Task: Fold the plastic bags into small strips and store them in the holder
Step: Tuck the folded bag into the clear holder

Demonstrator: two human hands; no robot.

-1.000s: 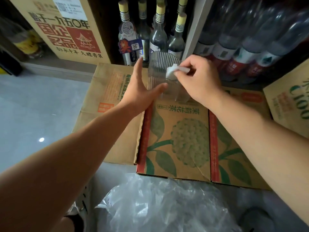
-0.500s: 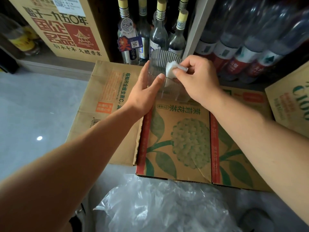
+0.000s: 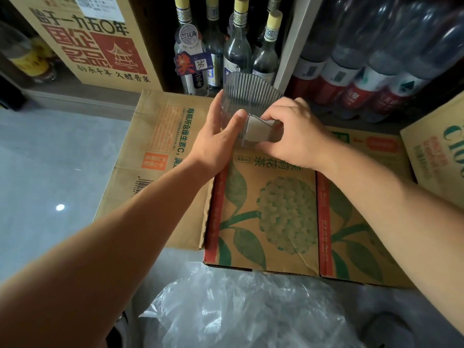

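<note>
A clear ribbed plastic holder (image 3: 251, 92) stands on the flattened cardboard box (image 3: 271, 217) near the shelf. My left hand (image 3: 216, 136) grips its left side, thumb on the front wall. My right hand (image 3: 293, 136) reaches into the holder from the right and pinches a small folded white bag strip (image 3: 258, 130), which shows through the clear wall low inside. A heap of loose crumpled clear plastic bags (image 3: 241, 310) lies at the bottom of the view, close to me.
Glass bottles (image 3: 238, 46) stand right behind the holder, and a row of large plastic bottles (image 3: 376, 59) fills the right shelf. Printed cartons (image 3: 82, 41) stand at the back left and another carton (image 3: 437, 141) at the far right. Grey floor (image 3: 50, 159) lies to the left.
My right hand has lowered the folded strip from above the holder's rim down into it. My left hand has closed round the holder's side.
</note>
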